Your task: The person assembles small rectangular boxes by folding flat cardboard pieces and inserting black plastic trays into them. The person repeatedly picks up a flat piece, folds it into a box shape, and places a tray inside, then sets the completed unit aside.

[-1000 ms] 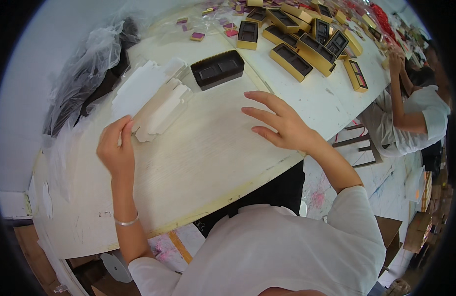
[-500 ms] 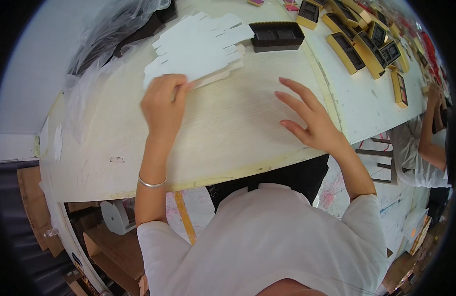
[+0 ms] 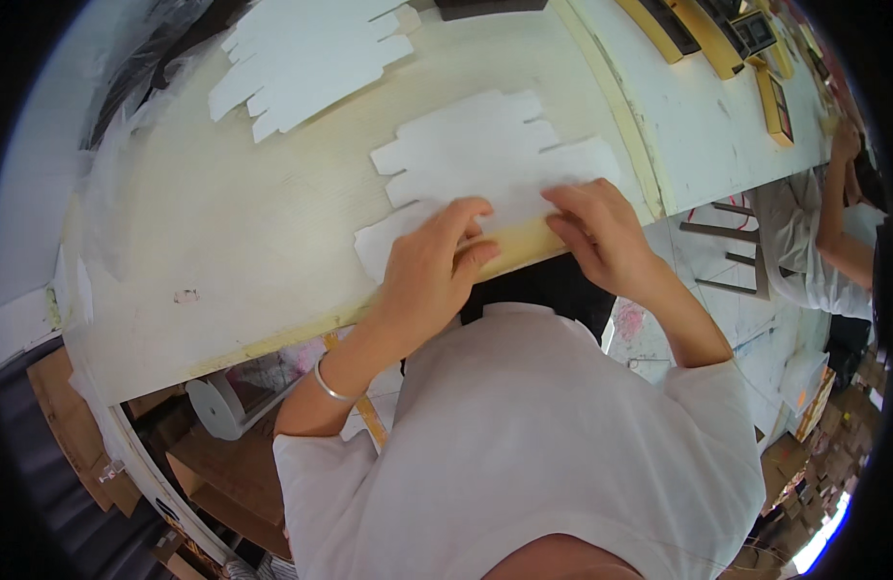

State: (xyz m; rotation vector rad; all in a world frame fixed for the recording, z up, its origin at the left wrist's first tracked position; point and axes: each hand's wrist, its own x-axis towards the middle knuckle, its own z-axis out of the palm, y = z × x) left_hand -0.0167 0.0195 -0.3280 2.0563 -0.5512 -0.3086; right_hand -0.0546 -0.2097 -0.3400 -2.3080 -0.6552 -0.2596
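A white die-cut cardboard blank point(image 3: 466, 145) with slotted tabs lies on the table just in front of me. My left hand point(image 3: 432, 266) has its fingers curled at the near left edge of this blank, thumb toward the middle. At its near right edge my right hand point(image 3: 606, 237) is curled likewise, thumb below the fingers. A yellowish strip shows between the hands; I cannot tell whether it belongs to the blank or to the table edge. Farther off to the left, more white blanks point(image 3: 311, 58) lie in a pile.
The pale table point(image 3: 253, 222) has a taped near edge. A dark tray point(image 3: 490, 8) lies at the back. Gold boxes with dark inserts point(image 3: 712, 39) are at the back right, where another person's arm point(image 3: 833, 193) shows. Clear plastic point(image 3: 128, 116) lies at the left; an open carton point(image 3: 224, 474) stands below.
One blank has come from the pile toward me and now lies at the near edge. My left hand moved from the pile to it, and my right hand closed in on its edge. The view shifted.
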